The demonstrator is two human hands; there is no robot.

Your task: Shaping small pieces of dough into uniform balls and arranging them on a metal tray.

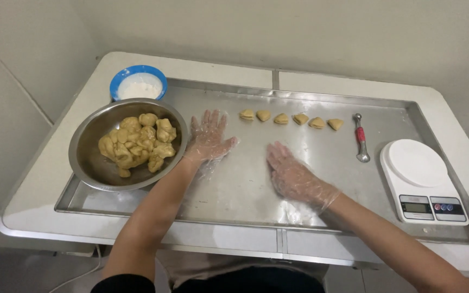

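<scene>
- Left hand (208,138) lies flat on the steel tray (245,184), gloved in clear plastic, fingers spread apart and holding nothing; its thumb side sits just beside the bowl (85,157).
- Right hand (294,176), gloved the same way, rests palm down near the tray's middle, fingers apart and pointing up and left, also empty.
- Between the two hands runs a strip of bare steel; they are near each other but not touching.
- Six small folded dough pieces (290,119) stand in a row beyond the hands, toward the tray's far edge, well apart from the right hand and just past the left fingertips.
- Bowl of steel holds a heap of tan dough lumps (137,142); it sits at the tray's left end, its rim overhanging the tray's left edge.
- Blue bowl (138,81) with white flour stands behind it at the far left corner, touching or nearly touching the steel bowl's rim.
- Scoop (360,137) with a red grip lies right of the row, pointing toward the near edge.
- White scale (423,179) fills the tray's right end, close to the right edge.
- Open steel lies along the near edge, in front of both hands, and between the right hand and the scoop.
- Desk (44,211) rim shows white around the tray on all sides.
</scene>
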